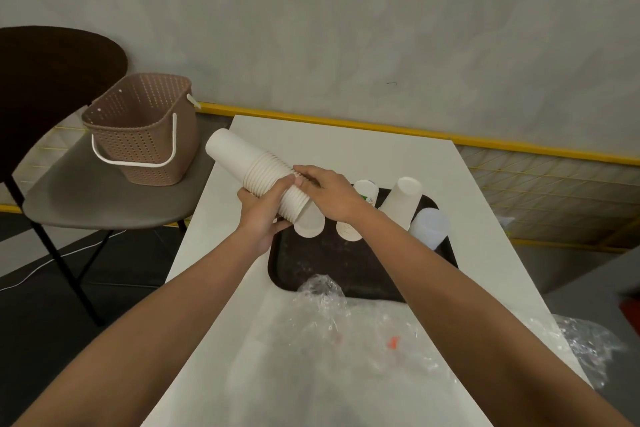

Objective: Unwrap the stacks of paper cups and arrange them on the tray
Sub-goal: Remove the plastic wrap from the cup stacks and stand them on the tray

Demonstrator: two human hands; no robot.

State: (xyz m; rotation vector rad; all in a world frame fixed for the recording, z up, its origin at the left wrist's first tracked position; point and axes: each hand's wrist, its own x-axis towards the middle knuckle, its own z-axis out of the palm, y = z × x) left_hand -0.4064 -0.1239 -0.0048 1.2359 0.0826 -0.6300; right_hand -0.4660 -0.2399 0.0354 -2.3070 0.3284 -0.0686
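Basket [138, 128] is sitting on chair [86, 198], L of desk [346, 142]. L hand [265, 211] is gripping cup stack [249, 166] from below, fingers curled round it, stack tilting above desk's L edge. R hand [329, 192] is pinching stack's near-end rims. Loose cups [401, 201] are sitting on tray [346, 267].

1. A bare, canteen-like indoor room: a plain grey wall [346, 28] rises beyond the fingers [306, 173].
2. A yellow strip [519, 148] runs along its foot.
3. Below the fingers stands a white table [346, 149] bearing a dark serving tray [346, 270].
4. Left of the fingers, a dark chair [86, 198] holds a brown plastic basket [145, 135].
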